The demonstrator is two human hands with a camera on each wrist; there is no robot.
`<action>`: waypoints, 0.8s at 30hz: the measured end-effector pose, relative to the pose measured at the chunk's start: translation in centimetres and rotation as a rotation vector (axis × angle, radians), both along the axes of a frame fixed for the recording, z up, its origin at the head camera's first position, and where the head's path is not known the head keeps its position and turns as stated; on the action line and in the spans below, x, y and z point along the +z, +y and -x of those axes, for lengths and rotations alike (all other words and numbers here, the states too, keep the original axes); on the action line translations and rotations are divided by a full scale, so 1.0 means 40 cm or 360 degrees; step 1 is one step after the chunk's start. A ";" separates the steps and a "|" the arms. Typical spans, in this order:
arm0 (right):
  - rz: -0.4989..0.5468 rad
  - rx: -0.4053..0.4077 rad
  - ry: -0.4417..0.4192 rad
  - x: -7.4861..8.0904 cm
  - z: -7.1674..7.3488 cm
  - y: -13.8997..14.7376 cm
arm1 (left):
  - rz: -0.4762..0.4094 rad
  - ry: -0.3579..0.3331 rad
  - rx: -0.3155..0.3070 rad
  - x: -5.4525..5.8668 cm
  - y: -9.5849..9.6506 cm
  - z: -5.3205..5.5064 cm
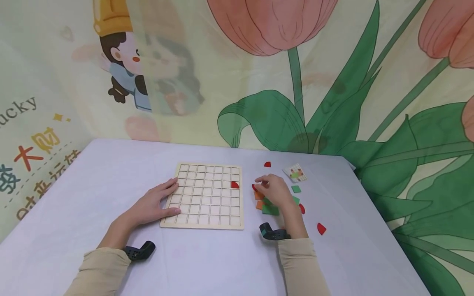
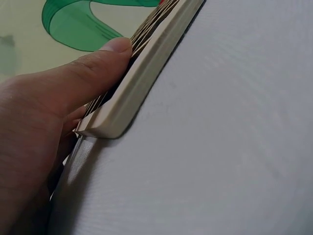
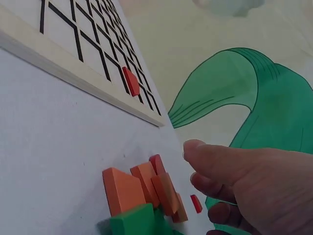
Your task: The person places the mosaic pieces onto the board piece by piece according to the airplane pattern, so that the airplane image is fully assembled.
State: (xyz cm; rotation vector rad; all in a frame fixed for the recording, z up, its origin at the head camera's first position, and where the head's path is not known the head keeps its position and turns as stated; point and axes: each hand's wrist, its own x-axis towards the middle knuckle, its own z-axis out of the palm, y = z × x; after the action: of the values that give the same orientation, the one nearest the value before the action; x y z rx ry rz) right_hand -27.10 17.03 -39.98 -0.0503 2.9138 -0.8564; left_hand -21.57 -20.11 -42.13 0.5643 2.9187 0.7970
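We seem to be at the point of taking a loose piece from the heap, and a light, exact pinch would serve us best. The red piece (image 3: 156,164) stands tilted against the orange pieces (image 3: 122,191), so we would do well to come at its free edge from above, thumb on one face and forefinger on the other, and lift straight up without nudging the green pieces (image 1: 270,210) nearby. Before letting it down, we should turn its curved side to suit the square, as the red quarter-round (image 1: 235,185) near the right edge of the grid board (image 1: 203,226) sits inside a single cell; a glance at the small pattern card (image 1: 295,173) may help us choose. The heap lies on the table (image 1: 207,263), just to the right of the board. Our right hand (image 1: 274,190) hangs over it, palm down, fingers loosely bent with a gap to the thumb; we see nothing grasped in them, and the fingertips are near the red piece. Our left hand (image 1: 152,203) lies along the board's left side, fingers extended and spread, clasping nothing, the thumb flat on the near part of the grid, a pose that should steady the board well.
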 end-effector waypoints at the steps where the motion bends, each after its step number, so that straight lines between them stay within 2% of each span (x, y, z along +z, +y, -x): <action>1: -0.0002 -0.0005 -0.0016 0.001 -0.002 0.006 | 0.0007 -0.0006 0.0001 0.000 0.000 0.001; 7: 0.0004 -0.0043 -0.0044 0.011 0.002 0.032 | 0.0029 -0.0022 0.0001 0.005 0.002 0.013; 13: -0.0049 0.0042 -0.0153 0.006 -0.003 0.044 | 0.0053 -0.0087 0.0017 -0.003 -0.001 0.001; 20: -0.0059 0.0143 -0.0140 0.008 -0.007 0.056 | 0.0062 -0.0047 0.0014 0.002 -0.002 0.001; 24: -0.0062 0.0127 -0.0148 0.001 -0.007 0.063 | 0.0060 -0.0071 -0.0007 0.009 0.002 0.005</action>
State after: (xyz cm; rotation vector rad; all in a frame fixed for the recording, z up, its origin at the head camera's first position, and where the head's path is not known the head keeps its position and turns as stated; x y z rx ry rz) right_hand -26.81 19.56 -39.93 -0.1192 2.8197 -0.7682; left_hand -21.77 -20.03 -41.76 0.5422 2.8845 0.7421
